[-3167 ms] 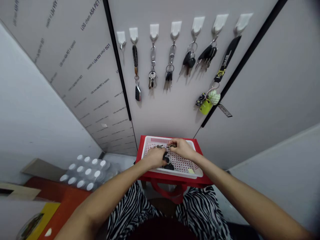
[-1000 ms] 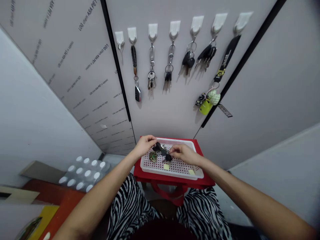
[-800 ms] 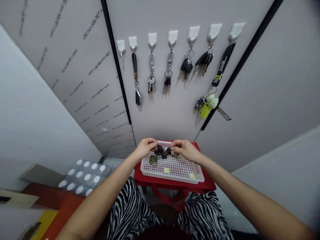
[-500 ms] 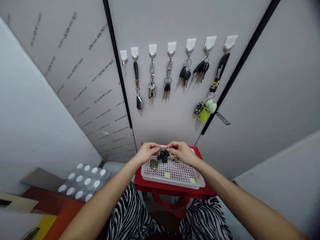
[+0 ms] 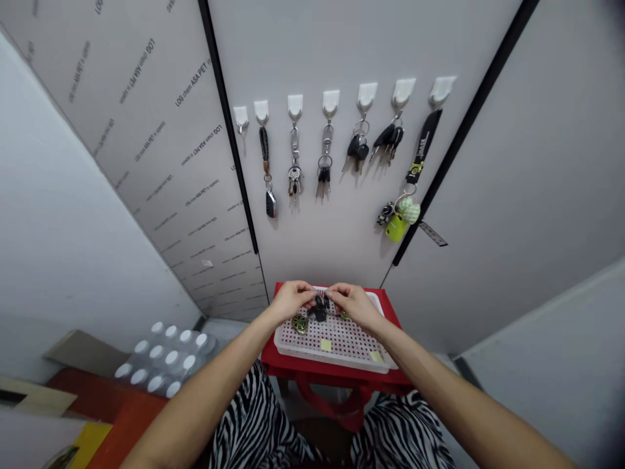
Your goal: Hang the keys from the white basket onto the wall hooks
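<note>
A bunch of black-headed keys (image 5: 319, 309) hangs between my two hands, just above a white perforated tray (image 5: 312, 357). My left hand (image 5: 295, 299) pinches the bunch from the left, thumb and fingers together. From the right, my right hand (image 5: 352, 302) grips it with the fingertips. The ring itself is mostly hidden by my fingers. A round green-and-gold ornament (image 5: 299, 324) lies in the tray below my left hand. Another small gold piece (image 5: 344, 316) shows partly under my right hand. Two pale yellow paper squares, one a sticky note (image 5: 326, 345), lie nearer me.
The tray rests on a red cloth-covered stool (image 5: 336, 376). Several white hooks (image 5: 331, 101) line the panel ahead, most holding keys; the leftmost hook (image 5: 241, 118) is bare. A lime-green key fob (image 5: 396, 228) hangs lowest at right. White-capped bottles (image 5: 170, 357) stand at left.
My hands stay at the bunch and its black key heads have shifted, now hanging closer together. The whole view has tilted slightly, so the hooks appear a little lower.
</note>
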### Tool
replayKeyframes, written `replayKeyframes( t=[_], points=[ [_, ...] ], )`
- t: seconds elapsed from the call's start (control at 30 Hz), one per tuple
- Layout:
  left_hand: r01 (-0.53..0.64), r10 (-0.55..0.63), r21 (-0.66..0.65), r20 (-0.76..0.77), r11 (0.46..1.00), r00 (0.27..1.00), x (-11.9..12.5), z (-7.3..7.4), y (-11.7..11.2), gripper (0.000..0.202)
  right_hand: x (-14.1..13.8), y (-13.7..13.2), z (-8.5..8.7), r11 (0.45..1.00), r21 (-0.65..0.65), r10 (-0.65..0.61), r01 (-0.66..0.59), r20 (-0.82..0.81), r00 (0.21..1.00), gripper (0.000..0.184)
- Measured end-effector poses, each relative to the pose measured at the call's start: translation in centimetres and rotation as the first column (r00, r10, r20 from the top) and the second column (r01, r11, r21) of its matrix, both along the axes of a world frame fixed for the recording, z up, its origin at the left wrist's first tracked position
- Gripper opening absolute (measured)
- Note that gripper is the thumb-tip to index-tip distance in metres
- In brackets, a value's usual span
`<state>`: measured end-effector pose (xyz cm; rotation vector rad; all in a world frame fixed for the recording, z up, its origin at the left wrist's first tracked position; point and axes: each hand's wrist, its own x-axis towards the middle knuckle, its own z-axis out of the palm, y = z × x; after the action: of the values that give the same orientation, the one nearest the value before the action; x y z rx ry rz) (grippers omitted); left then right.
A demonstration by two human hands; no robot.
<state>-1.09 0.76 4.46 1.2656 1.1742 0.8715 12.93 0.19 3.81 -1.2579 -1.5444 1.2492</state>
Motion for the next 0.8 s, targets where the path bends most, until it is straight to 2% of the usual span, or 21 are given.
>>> replayKeyframes(
  t=[0.33,0.47,0.63,0.8],
  points=[
    [0.006,0.000,-0.103,0.061,0.995,0.998,0.5,-1.3,-0.3,0.007,0.1,-0.1,-1.9,0.993,-0.106,0.039,-0.054,-0.141,0.989,0.018],
    [0.033,-0.026,-0.094,0.078,0.995,0.997,0.6,-1.3,-0.4,0.005,0.4,0.0,-2.1,0.997,-0.067,0.022,-0.031,-0.120,0.993,0.016],
    [0.087,-0.077,-0.107,0.098,0.990,0.992,0.5,-1.6,-0.5,0.011,1.0,-0.1,-1.9,0.992,-0.026,0.127,-0.127,-0.022,0.992,0.014],
    [0.187,-0.172,-0.125,0.118,0.974,0.978,0.1,-1.3,-0.6,0.019,1.2,-0.2,-1.4,0.984,0.003,0.177,-0.177,-0.061,0.982,0.013]
  ],
)
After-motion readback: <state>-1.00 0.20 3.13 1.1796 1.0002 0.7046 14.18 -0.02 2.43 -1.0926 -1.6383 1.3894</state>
